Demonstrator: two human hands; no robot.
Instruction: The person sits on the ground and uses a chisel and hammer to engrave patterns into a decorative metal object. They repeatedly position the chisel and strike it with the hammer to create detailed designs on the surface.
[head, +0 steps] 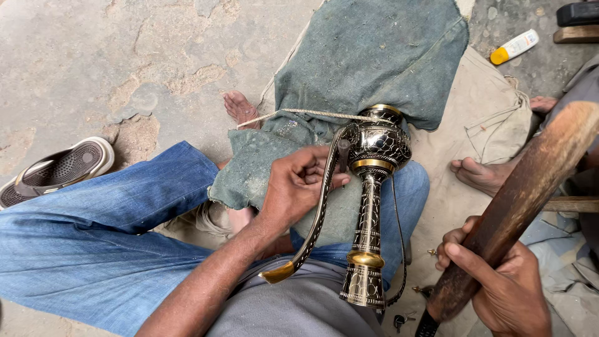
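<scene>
An engraved black and brass jug (pixel 372 187) with a long curved spout lies across my lap on a grey-green cloth (pixel 368 56), tied down by a thin rope (pixel 299 113). My left hand (pixel 298 187) pinches a small dark metal punch (pixel 344 155) against the jug's round belly. My right hand (pixel 499 284) grips a thick, worn wooden club (pixel 521 193) raised at the right, apart from the jug.
A sandal (pixel 59 168) lies on the cracked concrete at left. Another person's bare foot (pixel 477 175) rests on beige cloth at right. A white and yellow tube (pixel 513 47) lies at the top right. Small keys (pixel 402 319) lie near my right knee.
</scene>
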